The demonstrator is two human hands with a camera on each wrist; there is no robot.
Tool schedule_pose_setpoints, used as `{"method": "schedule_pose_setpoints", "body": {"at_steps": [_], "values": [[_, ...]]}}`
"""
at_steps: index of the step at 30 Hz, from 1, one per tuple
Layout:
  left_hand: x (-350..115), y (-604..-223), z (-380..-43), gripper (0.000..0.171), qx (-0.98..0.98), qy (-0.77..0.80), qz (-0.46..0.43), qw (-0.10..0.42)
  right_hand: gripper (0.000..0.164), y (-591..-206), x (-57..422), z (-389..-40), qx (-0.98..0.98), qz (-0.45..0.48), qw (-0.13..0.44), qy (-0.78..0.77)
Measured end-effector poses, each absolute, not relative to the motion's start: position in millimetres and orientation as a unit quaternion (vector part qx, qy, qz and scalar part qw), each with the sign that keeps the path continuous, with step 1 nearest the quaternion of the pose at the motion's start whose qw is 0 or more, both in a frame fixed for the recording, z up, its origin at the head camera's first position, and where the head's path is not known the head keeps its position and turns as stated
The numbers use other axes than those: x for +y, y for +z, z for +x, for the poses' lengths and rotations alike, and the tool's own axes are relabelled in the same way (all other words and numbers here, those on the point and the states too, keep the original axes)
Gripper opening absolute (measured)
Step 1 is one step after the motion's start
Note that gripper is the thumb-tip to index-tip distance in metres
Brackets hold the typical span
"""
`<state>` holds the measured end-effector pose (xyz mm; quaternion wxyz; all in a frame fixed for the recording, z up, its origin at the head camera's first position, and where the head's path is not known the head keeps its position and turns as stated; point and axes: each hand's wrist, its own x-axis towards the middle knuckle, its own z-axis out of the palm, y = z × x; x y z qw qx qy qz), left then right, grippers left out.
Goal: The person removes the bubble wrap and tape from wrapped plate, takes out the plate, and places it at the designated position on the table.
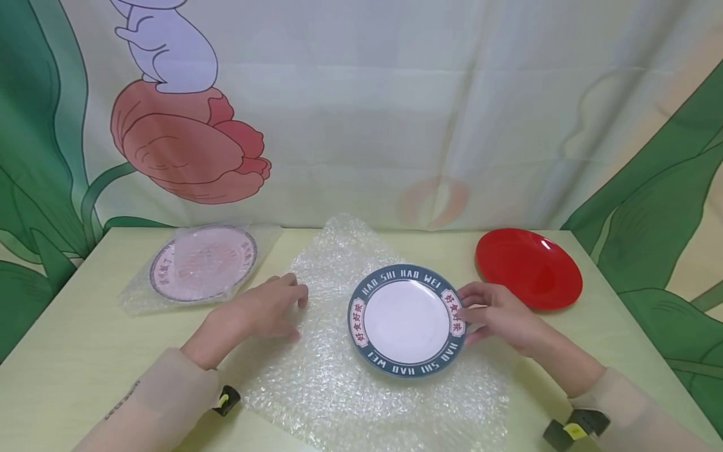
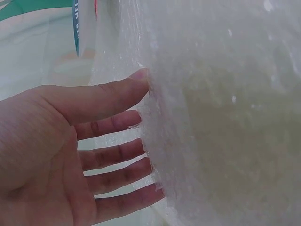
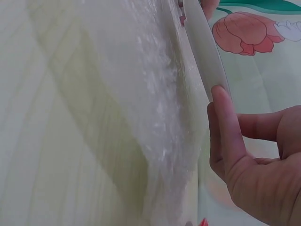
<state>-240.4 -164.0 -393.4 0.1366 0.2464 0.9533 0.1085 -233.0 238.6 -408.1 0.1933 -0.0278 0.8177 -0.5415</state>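
A white plate (image 1: pixel 415 323) with a dark blue-green lettered rim is raised over the sheet of bubble wrap (image 1: pixel 316 376). My right hand (image 1: pixel 499 317) pinches its right edge between thumb and fingers. From the right wrist view, the plate (image 3: pixel 204 47) appears edge-on, with the right hand (image 3: pixel 263 176) at its near end. The left hand (image 1: pixel 262 307) is over the wrap's left part, apart from the plate. In the left wrist view, the left hand (image 2: pixel 56 141) has extended fingers, their tips right at the edge of the bubble wrap (image 2: pixel 211 117).
At the back left of the table (image 1: pixel 73 351) lies a wrapped plate (image 1: pixel 206 263) with a patterned rim. A red plate (image 1: pixel 528 270) sits at the back right, beyond the right hand. Behind the table hangs a printed curtain (image 1: pixel 350 125).
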Motion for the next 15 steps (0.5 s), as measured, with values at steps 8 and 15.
{"method": "schedule_pose_setpoints", "body": {"at_steps": [8,15], "values": [[-164.4,-393.8,-240.3,0.041,0.953,0.111,0.246,0.135,0.055,-407.3,252.1,-232.0,0.827,-0.024,0.165,-0.537],[-164.0,-394.6,-241.4,0.042,0.954,0.105,0.244,0.135,0.06,-405.5,265.7,-230.0,0.827,-0.022,0.15,-0.541]]}}
